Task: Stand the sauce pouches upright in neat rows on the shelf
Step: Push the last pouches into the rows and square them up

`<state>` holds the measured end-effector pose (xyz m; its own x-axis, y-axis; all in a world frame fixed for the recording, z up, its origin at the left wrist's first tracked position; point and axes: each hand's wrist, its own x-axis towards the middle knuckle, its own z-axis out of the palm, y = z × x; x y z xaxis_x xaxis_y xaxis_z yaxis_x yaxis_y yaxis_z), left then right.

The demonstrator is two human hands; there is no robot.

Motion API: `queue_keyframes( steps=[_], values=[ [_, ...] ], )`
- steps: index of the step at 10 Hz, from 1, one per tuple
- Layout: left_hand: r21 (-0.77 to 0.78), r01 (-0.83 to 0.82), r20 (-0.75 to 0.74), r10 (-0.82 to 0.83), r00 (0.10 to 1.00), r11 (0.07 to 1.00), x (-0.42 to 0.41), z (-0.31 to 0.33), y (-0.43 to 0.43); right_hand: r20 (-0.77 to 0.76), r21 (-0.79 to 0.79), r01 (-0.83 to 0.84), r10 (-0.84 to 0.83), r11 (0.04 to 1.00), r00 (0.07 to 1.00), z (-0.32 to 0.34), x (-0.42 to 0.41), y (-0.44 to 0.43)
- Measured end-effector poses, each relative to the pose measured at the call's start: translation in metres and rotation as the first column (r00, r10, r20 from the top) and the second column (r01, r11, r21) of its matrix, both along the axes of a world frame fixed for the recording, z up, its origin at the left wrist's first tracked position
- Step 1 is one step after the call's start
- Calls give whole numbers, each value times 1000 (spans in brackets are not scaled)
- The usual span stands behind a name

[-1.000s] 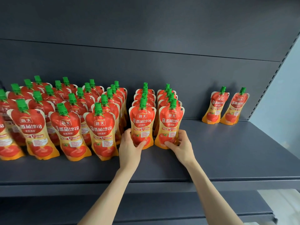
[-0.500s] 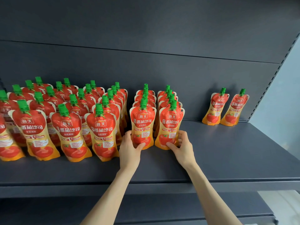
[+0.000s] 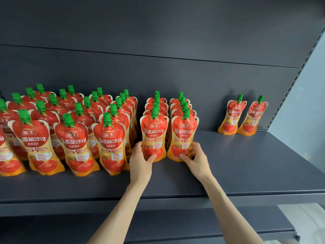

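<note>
Left hand (image 3: 140, 162) clamped on one front pouch (image 3: 154, 132), right hand (image 3: 197, 161) on its neighbour (image 3: 183, 136) (both upright)

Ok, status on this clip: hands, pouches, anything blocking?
Left hand grips left front pouch. Right hand grips right front pouch. Both upright. Nothing in the way.

Red-orange pouches (image 3: 154, 136), green caps (image 3: 155, 111)

- Sauce pouches (image 3: 154, 136), nine to three o'clock: smooth, glossy printed plastic film.
- Caps (image 3: 107, 118): green ribbed plastic with a slight sheen.
- Shelf (image 3: 246, 164), six o'clock: smooth, matt dark-grey painted metal.
- Back panel (image 3: 158, 32), twelve o'clock: same matt finish.
</note>
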<state>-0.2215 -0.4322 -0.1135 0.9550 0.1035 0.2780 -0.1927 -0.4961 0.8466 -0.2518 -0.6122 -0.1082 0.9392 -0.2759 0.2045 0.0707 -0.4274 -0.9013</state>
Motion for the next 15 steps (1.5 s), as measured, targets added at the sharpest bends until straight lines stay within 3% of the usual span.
queue_keyframes(
  steps=[7,9,12,14,15],
  values=[
    [-24,24,-29,-25,999,999,-4,0,3,-42,3,22,-22,1000,999,6,-6,-1],
    [24,77,117,-79,990,997,-44,-6,0,20,-53,187,-186,981,982,3,-29,-12],
    [-53,424,227,-403,887,904,-40,55,-105,160,-50,316,-305,947,939,48,-43,-103],
    [-74,440,257,-409,875,895,2,75,-222,198,-83,326,-305,942,931,68,-12,-207],
    [-129,354,250,-315,916,926,31,73,-280,194,-93,279,-257,956,947,77,10,-262]
  ],
)
